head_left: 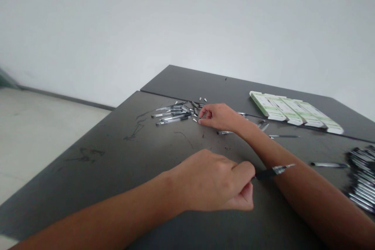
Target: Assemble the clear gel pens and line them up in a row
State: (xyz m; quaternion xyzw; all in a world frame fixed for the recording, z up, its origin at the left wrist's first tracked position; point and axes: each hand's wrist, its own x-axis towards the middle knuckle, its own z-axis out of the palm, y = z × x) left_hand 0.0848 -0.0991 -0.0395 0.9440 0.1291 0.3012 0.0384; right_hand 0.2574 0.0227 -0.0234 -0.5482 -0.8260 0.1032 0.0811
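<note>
My left hand (218,181) is closed in the near middle of the view, wrapped round a gel pen (268,173). The pen's black grip and pale pointed tip stick out to the right, above my right forearm; the rest is hidden in the fist. Farther off, my right hand (218,116) reaches across to the loose pen parts, thumb and forefinger pinched together at the table top. What lies between those fingertips, if anything, is too small to make out. Small silvery cone tips (195,120) lie by the fingertips, and clear pen barrels (172,118) are heaped just left of them.
A dark table (117,172) with black ink smears stands against a white wall (187,19). Flattened green-and-white boxes (295,111) lie at the back right. A large pile of pens (365,179) is at the right edge, with a single pen (329,165) beside it. A thin refill (284,136) lies behind my right forearm.
</note>
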